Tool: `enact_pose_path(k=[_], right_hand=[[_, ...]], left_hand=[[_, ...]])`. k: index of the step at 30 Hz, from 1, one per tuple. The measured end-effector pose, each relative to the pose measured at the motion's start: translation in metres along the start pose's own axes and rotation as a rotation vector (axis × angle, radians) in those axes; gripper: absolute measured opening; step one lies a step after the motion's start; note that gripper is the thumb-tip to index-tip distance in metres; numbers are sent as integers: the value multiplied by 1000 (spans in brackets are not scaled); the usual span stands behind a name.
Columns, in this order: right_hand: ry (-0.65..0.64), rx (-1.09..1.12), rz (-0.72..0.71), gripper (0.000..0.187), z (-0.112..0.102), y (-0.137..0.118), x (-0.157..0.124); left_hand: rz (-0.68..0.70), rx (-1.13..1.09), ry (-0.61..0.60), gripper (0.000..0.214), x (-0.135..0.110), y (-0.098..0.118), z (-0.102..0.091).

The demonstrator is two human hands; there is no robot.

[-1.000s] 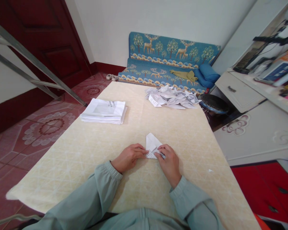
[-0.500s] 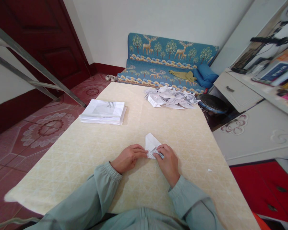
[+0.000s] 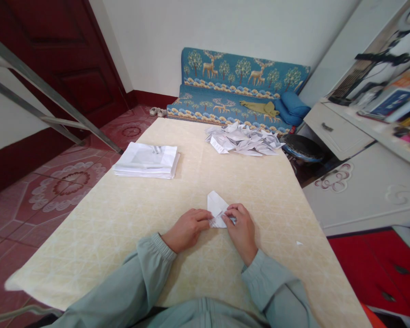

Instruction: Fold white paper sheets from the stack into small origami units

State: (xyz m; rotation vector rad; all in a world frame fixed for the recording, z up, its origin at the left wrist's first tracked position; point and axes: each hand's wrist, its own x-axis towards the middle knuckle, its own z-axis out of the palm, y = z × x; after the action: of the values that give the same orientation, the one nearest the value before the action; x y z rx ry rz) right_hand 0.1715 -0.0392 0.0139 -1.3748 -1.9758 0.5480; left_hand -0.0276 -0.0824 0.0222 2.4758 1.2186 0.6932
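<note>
A small folded sheet of paper [image 3: 216, 203] lies on the table in front of me, its tip pointing away, with some print showing near its lower edge. My left hand [image 3: 188, 228] holds the paper's lower left edge down, fingers together. On the other side, my right hand [image 3: 242, 231] pinches a flap of the same paper between thumb and fingers. Part of the flap is hidden by the right fingers. Farther off, a heap of folded paper pieces [image 3: 242, 139] sits at the far right of the table, and a stack of flat paper sheets [image 3: 146, 160] at the far left.
A pale yellow cloth covers the table [image 3: 123, 214]. One tiny paper scrap [image 3: 299, 243] lies right of my right hand. Beyond the table stands a blue patterned sofa [image 3: 239, 86]. White cabinets [image 3: 369, 191] flank the right side; a metal frame [image 3: 54, 100] leans at left.
My right thumb and fingers have shifted slightly on the flap. The left hand has moved a little to the right along the paper's edge. Heap and stack are unchanged.
</note>
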Motion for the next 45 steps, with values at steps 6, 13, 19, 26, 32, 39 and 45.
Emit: enact_pose_path(k=[6, 13, 19, 26, 32, 39, 45], right_hand=[[-3, -69, 17, 7, 0, -4, 1], [-11, -161, 13, 6, -2, -11, 5], [-25, -253, 41, 8, 1, -14, 10], [-20, -344, 44, 7, 2, -16, 11], [-11, -366, 54, 5, 3, -14, 13], [-181, -281, -132, 50, -5, -7, 40], [-543, -263, -554, 44, -11, -11, 77]], left_hand=[[-30, -2, 3, 41, 2, 4, 4], [-56, 25, -6, 39, 3, 6, 8], [-36, 48, -26, 40, 2, 6, 7], [-46, 71, -35, 39, 1, 4, 11], [-54, 86, -22, 42, 2, 7, 9], [-136, 202, -12, 26, 15, 34, 6], [-212, 364, -23, 20, 27, 60, 22]])
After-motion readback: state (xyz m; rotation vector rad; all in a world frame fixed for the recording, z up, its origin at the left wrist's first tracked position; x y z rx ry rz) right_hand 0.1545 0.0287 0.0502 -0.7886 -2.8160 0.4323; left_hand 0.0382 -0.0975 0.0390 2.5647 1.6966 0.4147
